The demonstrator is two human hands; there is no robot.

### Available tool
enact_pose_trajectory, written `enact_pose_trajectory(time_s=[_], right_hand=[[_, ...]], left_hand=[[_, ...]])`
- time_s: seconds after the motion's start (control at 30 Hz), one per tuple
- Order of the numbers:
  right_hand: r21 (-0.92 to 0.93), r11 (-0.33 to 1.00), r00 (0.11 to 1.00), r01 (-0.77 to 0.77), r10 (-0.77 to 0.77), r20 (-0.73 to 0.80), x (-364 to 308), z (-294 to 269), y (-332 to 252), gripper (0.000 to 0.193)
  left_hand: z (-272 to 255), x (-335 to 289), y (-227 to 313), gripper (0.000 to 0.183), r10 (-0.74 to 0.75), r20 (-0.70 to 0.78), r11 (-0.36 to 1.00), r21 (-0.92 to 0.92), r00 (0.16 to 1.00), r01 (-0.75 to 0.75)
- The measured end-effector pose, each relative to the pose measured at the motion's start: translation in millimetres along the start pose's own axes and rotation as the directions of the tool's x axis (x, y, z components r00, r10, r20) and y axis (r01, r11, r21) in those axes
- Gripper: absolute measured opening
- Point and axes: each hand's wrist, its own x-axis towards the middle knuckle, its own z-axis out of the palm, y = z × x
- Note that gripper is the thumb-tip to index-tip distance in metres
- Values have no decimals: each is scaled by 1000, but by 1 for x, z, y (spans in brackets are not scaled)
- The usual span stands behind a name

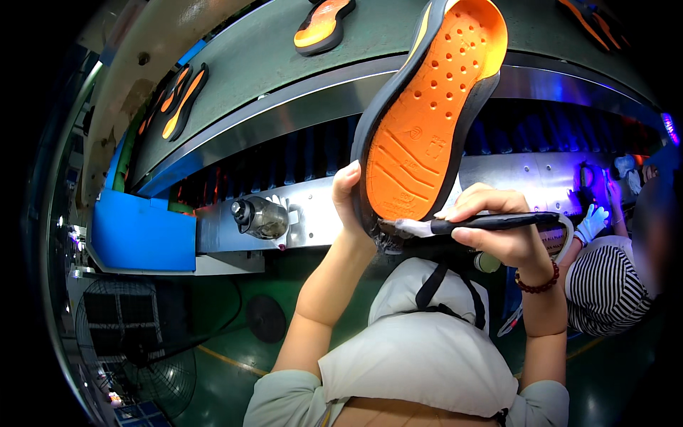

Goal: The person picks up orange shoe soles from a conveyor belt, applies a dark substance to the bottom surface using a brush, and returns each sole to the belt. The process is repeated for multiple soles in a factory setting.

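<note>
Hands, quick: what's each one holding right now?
Left hand: closed on the heel edge of the orange-and-black shoe sole, held upright.
Right hand: closed on a black-handled brush, its bristles at the sole's heel.

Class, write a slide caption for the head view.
Left hand holds an orange-and-black shoe sole; right hand brushes its heel.

No packages, labels, signs or screens clearly in view
</note>
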Motion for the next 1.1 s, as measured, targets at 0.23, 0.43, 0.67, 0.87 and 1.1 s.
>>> enact_pose_trajectory(time_s=[0.23, 0.43, 0.67, 0.87, 1.1], right_hand=[[40, 994, 965, -107, 94, 246, -12, 18, -8, 18], [-233, 972, 920, 15, 78, 383, 14, -10, -9, 19], [-281, 959, 894, -20, 143, 425, 12, -19, -8, 16], [-387, 919, 891, 78, 110, 440, 7, -23, -16, 16], [-482, 872, 817, 82, 218, 534, 5, -29, -17, 15]], left_hand=[[1, 5, 8, 43, -222, -126, 975, -52, 967, 217], [9, 0, 17, 31, -558, -246, 801, 93, 793, 592], [23, -7, 19, 28, -587, -447, 638, 258, 675, 725], [17, -14, 29, 30, -641, -426, 614, 215, 638, 760], [16, -23, 35, 32, -647, -397, 628, 207, 651, 750]])
